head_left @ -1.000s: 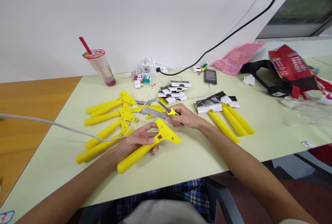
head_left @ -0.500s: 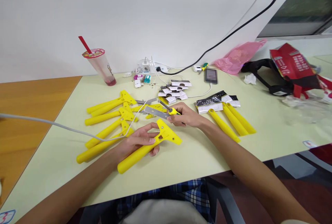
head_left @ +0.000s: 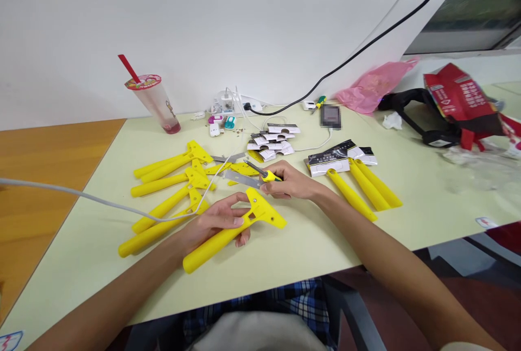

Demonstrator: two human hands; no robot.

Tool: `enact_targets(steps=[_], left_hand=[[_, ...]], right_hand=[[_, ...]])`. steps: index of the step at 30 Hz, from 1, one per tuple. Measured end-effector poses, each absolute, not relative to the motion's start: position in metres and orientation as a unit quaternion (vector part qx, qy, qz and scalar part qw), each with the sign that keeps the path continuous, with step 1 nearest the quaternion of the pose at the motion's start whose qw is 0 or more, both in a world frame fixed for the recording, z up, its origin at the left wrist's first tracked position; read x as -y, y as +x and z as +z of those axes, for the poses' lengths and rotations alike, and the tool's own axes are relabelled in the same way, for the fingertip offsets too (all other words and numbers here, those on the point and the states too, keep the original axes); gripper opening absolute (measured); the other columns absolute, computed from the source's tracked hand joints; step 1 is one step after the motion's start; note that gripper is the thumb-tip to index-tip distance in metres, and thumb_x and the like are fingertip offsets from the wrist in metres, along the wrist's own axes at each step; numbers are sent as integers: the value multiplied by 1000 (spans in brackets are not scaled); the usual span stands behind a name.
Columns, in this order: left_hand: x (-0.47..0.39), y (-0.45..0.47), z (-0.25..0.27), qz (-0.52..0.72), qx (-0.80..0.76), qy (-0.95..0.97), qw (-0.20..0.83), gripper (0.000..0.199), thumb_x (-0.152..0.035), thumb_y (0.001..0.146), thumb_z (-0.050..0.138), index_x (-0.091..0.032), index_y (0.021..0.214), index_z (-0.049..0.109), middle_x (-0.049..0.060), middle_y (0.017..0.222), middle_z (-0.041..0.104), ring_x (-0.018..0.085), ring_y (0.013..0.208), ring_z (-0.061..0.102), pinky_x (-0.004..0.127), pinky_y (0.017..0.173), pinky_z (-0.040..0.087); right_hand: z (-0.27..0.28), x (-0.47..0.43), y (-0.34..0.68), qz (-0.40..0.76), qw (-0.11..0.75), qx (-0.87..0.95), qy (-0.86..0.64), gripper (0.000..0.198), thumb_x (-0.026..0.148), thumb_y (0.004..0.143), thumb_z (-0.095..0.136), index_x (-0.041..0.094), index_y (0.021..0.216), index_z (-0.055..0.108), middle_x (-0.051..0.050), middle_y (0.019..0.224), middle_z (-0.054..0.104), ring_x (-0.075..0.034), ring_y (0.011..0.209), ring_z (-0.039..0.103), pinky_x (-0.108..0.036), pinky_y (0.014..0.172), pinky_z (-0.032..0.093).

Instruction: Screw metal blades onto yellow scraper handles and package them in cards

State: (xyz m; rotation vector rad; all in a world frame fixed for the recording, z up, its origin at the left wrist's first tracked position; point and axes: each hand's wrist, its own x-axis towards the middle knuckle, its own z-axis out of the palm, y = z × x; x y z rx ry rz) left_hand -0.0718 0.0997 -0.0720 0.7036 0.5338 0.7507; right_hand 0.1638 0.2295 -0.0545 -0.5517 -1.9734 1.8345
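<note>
My left hand (head_left: 222, 221) is closed around a yellow scraper handle (head_left: 220, 240), its wide head pointing up and right. Two screws or holes show in that head. In my right hand (head_left: 287, 180) is a screwdriver (head_left: 269, 176) with a yellow and dark grip, its shaft pointing up-left. A flat metal blade (head_left: 243, 178) reaches out from the fingertips of the same hand and looks pinched there. Several more yellow scraper handles (head_left: 160, 185) lie left of my left hand. Beyond the blade are yellow head pieces (head_left: 240, 167) and another metal blade (head_left: 230, 158).
White-and-black card sleeves (head_left: 272, 142) are stacked mid-table. Scrapers with sleeved heads (head_left: 352, 191) lie at right. A cup with a straw (head_left: 158, 104) stands back left. A grey cable (head_left: 101, 204) crosses above my left wrist. Behind are a power strip (head_left: 228, 104) and a pink bag (head_left: 376, 88).
The screwdriver and blade in my right hand have shifted slightly left, and the screwdriver's shaft lies a little lower. My left hand keeps the scraper handle almost still.
</note>
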Motion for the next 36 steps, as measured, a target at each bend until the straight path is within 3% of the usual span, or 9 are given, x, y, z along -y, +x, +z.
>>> enact_targets(steps=[18, 26, 36], left_hand=[[-99, -72, -71, 355, -250, 329, 838, 46, -18, 93, 76, -19, 136, 60, 8, 104, 72, 17, 75, 73, 27, 68, 51], [-101, -72, -69, 381, -251, 324, 829, 41, -16, 90, 75, -17, 128, 60, 11, 110, 72, 15, 71, 71, 27, 66, 50], [-103, -74, -67, 412, -255, 305, 820, 42, -14, 88, 76, -20, 125, 57, 6, 93, 70, 16, 67, 68, 26, 60, 47]], right_hand=[[-52, -230, 164, 647, 190, 715, -184, 30, 30, 90, 74, 20, 69, 54, 10, 49, 43, -5, 41, 37, -19, 40, 26], [-54, -231, 166, 673, 134, 706, -175, 36, 39, 94, 76, 19, 72, 56, 10, 49, 46, -5, 40, 36, -19, 39, 26], [-45, -240, 178, 687, 54, 715, -120, 40, 44, 94, 80, 17, 74, 60, 9, 51, 47, -4, 41, 36, -19, 40, 26]])
